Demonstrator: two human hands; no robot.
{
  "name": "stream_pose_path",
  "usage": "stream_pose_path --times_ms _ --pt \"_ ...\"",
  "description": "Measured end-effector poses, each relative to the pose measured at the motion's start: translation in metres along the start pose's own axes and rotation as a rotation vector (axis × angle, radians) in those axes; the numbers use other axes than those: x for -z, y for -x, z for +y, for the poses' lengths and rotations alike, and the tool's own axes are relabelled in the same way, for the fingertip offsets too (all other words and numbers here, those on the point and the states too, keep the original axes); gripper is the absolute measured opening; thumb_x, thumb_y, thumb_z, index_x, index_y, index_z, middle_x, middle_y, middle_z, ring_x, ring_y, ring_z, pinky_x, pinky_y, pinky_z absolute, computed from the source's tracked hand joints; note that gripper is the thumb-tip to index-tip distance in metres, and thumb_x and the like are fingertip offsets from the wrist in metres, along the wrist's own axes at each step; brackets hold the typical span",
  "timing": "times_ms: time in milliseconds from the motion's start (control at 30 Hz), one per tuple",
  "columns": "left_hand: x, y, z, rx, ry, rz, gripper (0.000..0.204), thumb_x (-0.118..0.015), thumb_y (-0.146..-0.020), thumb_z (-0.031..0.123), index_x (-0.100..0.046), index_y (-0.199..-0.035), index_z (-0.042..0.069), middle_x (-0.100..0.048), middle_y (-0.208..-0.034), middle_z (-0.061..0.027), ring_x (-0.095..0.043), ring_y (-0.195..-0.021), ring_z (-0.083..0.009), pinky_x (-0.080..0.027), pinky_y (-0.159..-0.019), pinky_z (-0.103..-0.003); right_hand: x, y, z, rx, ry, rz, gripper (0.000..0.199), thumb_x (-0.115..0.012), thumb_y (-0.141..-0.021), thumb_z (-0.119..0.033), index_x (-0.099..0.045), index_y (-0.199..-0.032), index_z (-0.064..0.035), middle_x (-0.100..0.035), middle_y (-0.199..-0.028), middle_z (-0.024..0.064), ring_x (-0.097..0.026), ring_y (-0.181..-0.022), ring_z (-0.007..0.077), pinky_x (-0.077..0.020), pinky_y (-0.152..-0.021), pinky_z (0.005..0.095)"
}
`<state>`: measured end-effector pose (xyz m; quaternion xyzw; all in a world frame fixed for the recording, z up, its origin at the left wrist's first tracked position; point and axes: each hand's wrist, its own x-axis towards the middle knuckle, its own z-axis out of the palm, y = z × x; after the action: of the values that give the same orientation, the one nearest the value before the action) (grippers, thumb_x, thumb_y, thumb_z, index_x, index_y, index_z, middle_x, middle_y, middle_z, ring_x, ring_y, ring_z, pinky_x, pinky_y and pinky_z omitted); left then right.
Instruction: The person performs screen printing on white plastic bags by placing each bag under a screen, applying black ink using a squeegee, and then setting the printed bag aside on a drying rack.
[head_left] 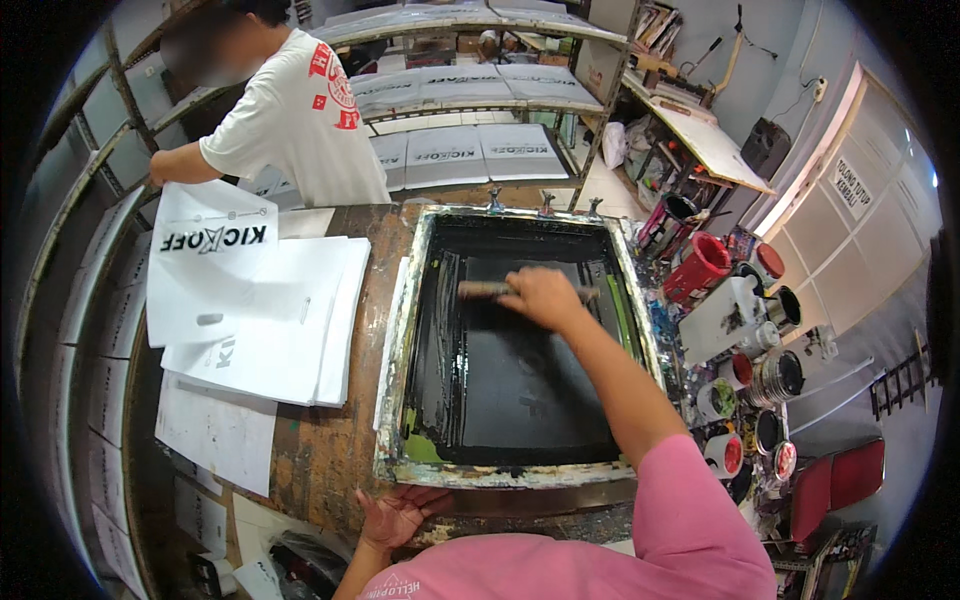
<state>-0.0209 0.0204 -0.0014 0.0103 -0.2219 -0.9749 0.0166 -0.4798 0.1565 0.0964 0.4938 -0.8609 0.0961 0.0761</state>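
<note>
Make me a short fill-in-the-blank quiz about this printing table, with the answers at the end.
1. The right hand grips the squeegee on the ____ inked screen.
2. The left hand rests on the ____ edge of the frame.
3. The stack of white bags lies to the ____ of the frame.
4. The paint cans stand to the frame's ____.

Answers: black; near; left; right

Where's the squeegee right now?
In the head view the squeegee lies across the far half of the black printing screen, gripped by the right hand. The left hand rests at the frame's near edge.
</note>
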Motion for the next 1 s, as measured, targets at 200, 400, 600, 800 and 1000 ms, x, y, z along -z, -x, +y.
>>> stream_pose_path --times_ms 200,400,600,800,1000 --pt "0.003 -0.005 0.0 0.019 -0.005 -0.011 0.1 -0.024 -0.084 0.09 -0.059 -0.141 0.017 -0.056 -0.146 -0.0142 -0.048 -0.138 -0.0405 -0.022 -0.12 -0.065 0.071 0.144 -0.125 -0.083 -0.111 -0.115 0.041 -0.065 -0.093 -0.042 -0.054 -0.104 -0.0035 -0.067 -0.087 0.0181 -0.068 -0.079 0.0393 -0.0543 -0.069 0.0505" --pt "-0.053 -0.016 0.021 -0.076 0.08 -0.258 0.101 -0.031 -0.082 0.092 -0.053 -0.148 0.019 -0.05 -0.152 -0.0148 -0.046 -0.139 -0.043 -0.021 -0.118 -0.069 0.168 0.188 -0.193 -0.061 -0.033 0.022 0.037 -0.069 -0.087 -0.035 -0.058 -0.105 -0.0043 -0.057 -0.096 0.0148 -0.058 -0.097 0.0342 -0.048 -0.087 0.0487" --pt "-0.133 -0.086 0.069 -0.222 -0.176 -0.352 0.091 -0.039 -0.09 0.082 -0.038 -0.157 0.02 -0.035 -0.162 -0.0147 -0.033 -0.147 -0.0421 -0.023 -0.119 -0.065 0.223 0.125 -0.179 -0.072 0.207 0.486 0.03 -0.068 -0.083 -0.036 -0.061 -0.088 -0.0075 -0.059 -0.083 0.009 -0.057 -0.086 0.0284 -0.0372 -0.086 0.0482" --pt "-0.08 -0.091 0.025 -0.16 -2.451 0.534 0.095 -0.037 -0.093 0.078 -0.028 -0.161 0.012 -0.015 -0.165 -0.0283 -0.008 -0.153 -0.0482 0.002 -0.115 -0.074 0.254 0.093 -0.164 -0.049 0.214 0.553 0.032 -0.065 -0.087 -0.036 -0.066 -0.09 -0.0041 -0.062 -0.08 0.011 -0.06 -0.08 0.03 -0.0379 -0.086 0.0481" --pt "-0.048 -0.091 0.002 -0.073 -2.461 0.51 0.112 -0.034 -0.086 0.087 -0.027 -0.159 0.003 -0.012 -0.165 -0.0306 0.001 -0.155 -0.0438 0.013 -0.112 -0.074 0.276 0.067 -0.153 -0.075 0.184 0.558 0.033 -0.064 -0.088 -0.036 -0.066 -0.083 -0.003 -0.065 -0.077 0.013 -0.061 -0.078 0.0321 -0.0394 -0.083 0.0457"
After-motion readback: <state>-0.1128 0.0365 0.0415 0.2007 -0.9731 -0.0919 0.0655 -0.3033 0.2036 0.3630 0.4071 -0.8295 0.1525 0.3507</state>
